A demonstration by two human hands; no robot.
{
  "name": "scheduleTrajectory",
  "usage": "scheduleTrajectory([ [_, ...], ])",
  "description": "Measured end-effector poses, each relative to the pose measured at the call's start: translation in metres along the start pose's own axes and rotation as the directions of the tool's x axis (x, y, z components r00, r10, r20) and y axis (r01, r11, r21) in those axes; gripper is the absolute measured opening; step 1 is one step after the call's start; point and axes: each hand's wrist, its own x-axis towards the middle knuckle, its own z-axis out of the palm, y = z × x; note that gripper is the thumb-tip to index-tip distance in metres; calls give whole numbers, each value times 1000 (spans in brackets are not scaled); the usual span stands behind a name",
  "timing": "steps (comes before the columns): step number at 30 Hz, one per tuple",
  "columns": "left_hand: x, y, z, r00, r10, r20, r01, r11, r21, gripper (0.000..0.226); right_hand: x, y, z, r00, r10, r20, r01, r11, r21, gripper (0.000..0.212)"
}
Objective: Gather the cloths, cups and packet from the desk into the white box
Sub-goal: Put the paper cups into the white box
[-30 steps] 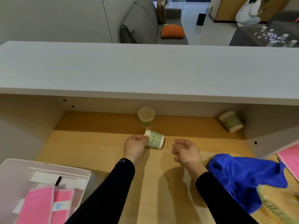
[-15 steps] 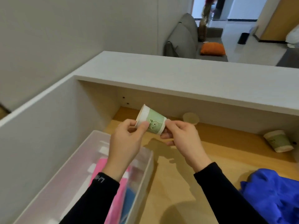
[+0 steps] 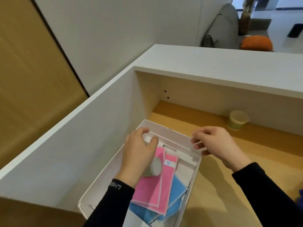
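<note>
The white box point(image 3: 173, 132) stands at the left end of the wooden desk, against the side panel. Inside lie pink cloths point(image 3: 147, 192) on top of a light blue cloth point(image 3: 174, 199). A green paper cup point(image 3: 155, 167), blurred, lies on its side on the pink cloths just under the heel of my left hand point(image 3: 139, 153). That hand hovers over the box with fingers curled and apart, not gripping the cup. My right hand point(image 3: 214, 145) holds nothing, its fingertips at the box's far right corner. A second paper cup point(image 3: 237, 120) stands at the back of the desk.
A white side panel point(image 3: 91, 145) closes the desk on the left and a white shelf point(image 3: 229, 74) overhangs the back. A sliver of dark blue cloth point(image 3: 301, 198) shows at the right edge. Bare wooden desk point(image 3: 229, 185) lies right of the box.
My view swung left over the box. The green cup, held between both hands half a second ago, has left my fingers and now lies in the box. Both hands dropped to the box.
</note>
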Motion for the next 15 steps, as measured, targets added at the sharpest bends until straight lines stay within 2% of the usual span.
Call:
scheduleTrajectory([
  [3,10,34,25,984,146,100,-144,989,-35,25,6,20,-27,990,-6,-138,25,990,135,12],
  [7,20,89,86,919,253,304,-238,967,-87,19,16,57,-71,952,91,-294,7,948,317,16],
  [9,24,111,119,885,239,399,-211,971,-114,16,23,76,-92,930,123,-346,8,935,355,19],
  [12,33,129,165,841,162,517,-98,984,-148,19,37,102,-120,913,164,-372,1,914,406,21],
  [15,47,135,202,814,78,575,7,990,-143,23,58,119,-138,909,207,-362,-24,892,451,28],
])
